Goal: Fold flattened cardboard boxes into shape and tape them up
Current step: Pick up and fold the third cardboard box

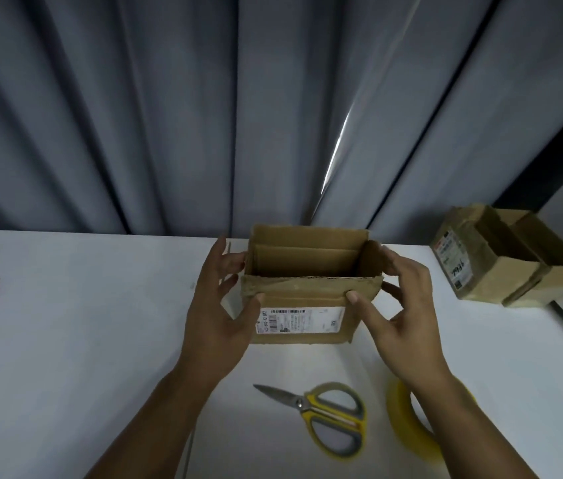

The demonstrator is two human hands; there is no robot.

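Close to us, the yellow tape roll (408, 420) and the scissors (328, 416) lie on the white surface (65, 340). Past them, our left hand (218, 312) and right hand (401, 305) each have a grip on the box (304, 299), thumbs on its front wall and fingers bent round its ends. The box is at the middle of the surface. Its open mouth points up, its label faces us, and its long side runs left to right. We think we should squeeze evenly so the corners go square. Far right stands the other box (501, 261).

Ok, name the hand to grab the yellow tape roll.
Right hand, likely: both hold the brown cardboard box, but the yellow tape roll lies beneath the right forearm, away from the left hand.
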